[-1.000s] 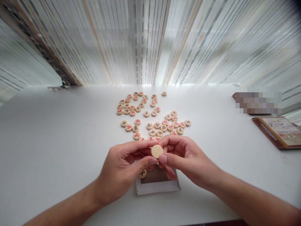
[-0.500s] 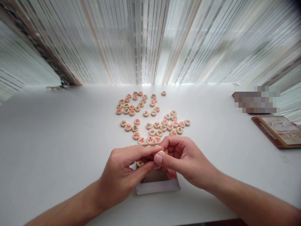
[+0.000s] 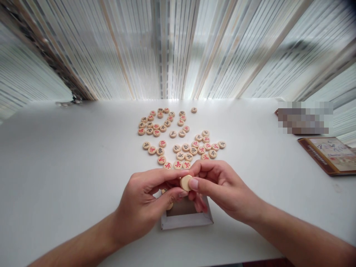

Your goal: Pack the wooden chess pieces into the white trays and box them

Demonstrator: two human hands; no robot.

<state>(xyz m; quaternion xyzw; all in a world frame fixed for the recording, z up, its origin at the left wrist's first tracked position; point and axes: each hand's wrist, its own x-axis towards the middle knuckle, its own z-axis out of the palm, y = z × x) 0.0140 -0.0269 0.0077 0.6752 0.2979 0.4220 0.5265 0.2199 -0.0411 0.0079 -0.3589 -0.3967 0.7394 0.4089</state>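
Observation:
A round wooden xiangqi piece (image 3: 185, 183) shows its blank pale face between my hands, above a small open box. My right hand (image 3: 222, 189) pinches it, thumb on its face and fingers behind. My left hand (image 3: 144, 200) is closed on the other side, its index finger and thumb at the piece's edge. Below them, the white-edged box (image 3: 187, 221) has a grey-brown bottom. Another piece (image 3: 170, 206) shows partly under my left thumb. The far part of the box is hidden by my hands.
Many xiangqi pieces (image 3: 180, 155) with red or black characters lie face up beyond the box on the white table (image 3: 69, 167). At the right lies a brown-bordered picture box or booklet (image 3: 330, 155), with a pixelated item (image 3: 303, 120) behind it. Striped curtains hang beyond.
The piece between my hands has turned, so its flat blank face now shows. Another piece's edge has come into view below my left thumb. My hands stay over the box.

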